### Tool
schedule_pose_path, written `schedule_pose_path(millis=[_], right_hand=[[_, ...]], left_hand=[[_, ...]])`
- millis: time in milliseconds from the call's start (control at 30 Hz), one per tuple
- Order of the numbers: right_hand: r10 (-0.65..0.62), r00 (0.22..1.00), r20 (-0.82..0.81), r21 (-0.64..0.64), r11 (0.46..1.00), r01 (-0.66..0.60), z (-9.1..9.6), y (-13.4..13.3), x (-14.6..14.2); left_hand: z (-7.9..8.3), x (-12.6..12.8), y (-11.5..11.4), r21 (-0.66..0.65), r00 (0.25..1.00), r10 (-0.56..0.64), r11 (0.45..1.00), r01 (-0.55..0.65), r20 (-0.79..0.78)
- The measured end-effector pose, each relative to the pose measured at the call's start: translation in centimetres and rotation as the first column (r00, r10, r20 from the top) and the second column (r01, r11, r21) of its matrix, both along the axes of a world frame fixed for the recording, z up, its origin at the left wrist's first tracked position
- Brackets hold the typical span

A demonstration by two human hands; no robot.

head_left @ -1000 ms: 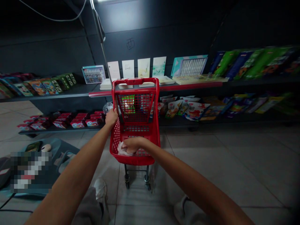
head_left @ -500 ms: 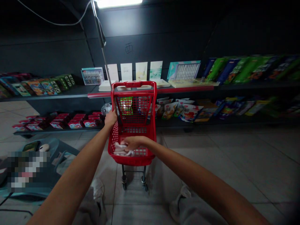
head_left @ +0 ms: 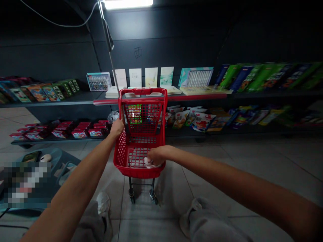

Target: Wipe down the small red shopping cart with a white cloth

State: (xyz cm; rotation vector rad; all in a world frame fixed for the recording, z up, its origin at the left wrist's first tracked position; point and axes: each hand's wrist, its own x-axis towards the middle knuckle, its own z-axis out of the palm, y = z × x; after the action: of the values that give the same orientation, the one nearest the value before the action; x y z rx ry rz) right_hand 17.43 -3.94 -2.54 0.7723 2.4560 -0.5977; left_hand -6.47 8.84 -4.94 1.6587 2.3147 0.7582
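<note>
A small red shopping cart [head_left: 140,173] with lattice sides stands on wheels in front of me. My left hand [head_left: 117,127] is wrapped round the cart's left upper edge. Down inside the basket, at the front right of its gridded floor, my right hand [head_left: 155,156] is closed on a white cloth [head_left: 149,163]. Part of the cloth is hidden under the fingers. A thin metal pole [head_left: 111,60] rises beside the cart's left handle post.
A dark shelf [head_left: 83,98] behind the cart holds booklets [head_left: 151,77], pen sets [head_left: 98,81] and snack bags [head_left: 233,77]. Red boxes [head_left: 82,130] and more bags [head_left: 203,121] fill the lower level. A blue-grey stool [head_left: 57,158] with a phone [head_left: 31,156] stands at left.
My right hand has swept the white cloth from the left side of the basket floor to the right, and the cloth is more bunched. My left hand keeps its grip on the cart.
</note>
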Motion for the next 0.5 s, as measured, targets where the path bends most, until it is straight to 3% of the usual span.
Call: schedule_pose_path(millis=[133, 233, 367, 500], right_hand=[[0.091, 0.987, 0.135, 0.192, 0.974, -0.117, 1.4, -0.7, 1.5], [0.043, 0.995, 0.095, 0.290, 0.955, -0.069, 2.5, -1.1, 1.9], [-0.077, 0.995, 0.060, 0.163, 0.984, 0.066, 3.2, -2.0, 1.9], [0.013, 1.000, -0.027, 0.142, 0.990, -0.009, 2.4, -3.1, 2.0]], left_hand=[[0.1, 0.0, -0.2, -0.051, 0.998, -0.047, 0.998, 0.045, -0.038], [0.3, 0.0, -0.4, -0.067, 0.996, -0.063, 0.996, 0.058, -0.065], [0.9, 0.3, -0.8, -0.076, 0.993, -0.068, 0.995, 0.060, -0.096], [1.8, 0.6, -1.9, -0.038, 0.988, -0.028, 0.999, 0.023, -0.155]])
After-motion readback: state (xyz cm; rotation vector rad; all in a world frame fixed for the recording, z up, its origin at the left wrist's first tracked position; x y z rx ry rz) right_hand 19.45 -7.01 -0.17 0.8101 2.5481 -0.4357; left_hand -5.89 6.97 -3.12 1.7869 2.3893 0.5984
